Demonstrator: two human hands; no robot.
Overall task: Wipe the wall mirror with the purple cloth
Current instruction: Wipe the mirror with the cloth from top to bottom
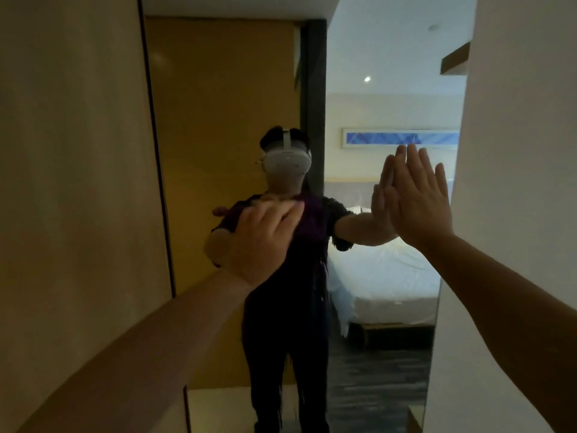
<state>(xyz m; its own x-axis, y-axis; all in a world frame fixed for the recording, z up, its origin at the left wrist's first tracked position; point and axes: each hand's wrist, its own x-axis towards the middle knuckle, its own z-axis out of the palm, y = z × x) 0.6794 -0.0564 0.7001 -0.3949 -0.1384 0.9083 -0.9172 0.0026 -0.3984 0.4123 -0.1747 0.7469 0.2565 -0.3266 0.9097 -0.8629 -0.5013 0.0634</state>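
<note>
A: In the head view, what fills the frame?

B: The wall mirror [237, 89] takes up the middle, running from the top down to the bottom edge, with a tan wall panel [68, 151] at the left of the frame and a pale wall [515, 120] at the right.

A: Where is the left hand?

B: The left hand [262, 242] sits just left of centre, its arm rising from the lower left corner. Its fingers [287, 214] are curled and pressed toward the glass, closed over the purple cloth [309, 220], which shows as a dark violet patch just right of the knuckles. Much of the cloth is hidden by the hand, so its full shape cannot be told.

A: And the right hand?

B: The right hand [418, 201] is at the centre right, its arm coming up from the lower right corner. It lies flat against the mirror near the glass's right edge, fingers spread and straight, holding nothing; the fingertips meet their own reflection.

A: What does the glass reflect?

B: A person in dark clothes wearing a white headset [287, 159], a bed [384, 276] with white covers at the right centre, and a blue framed picture [399, 138] above it.
</note>
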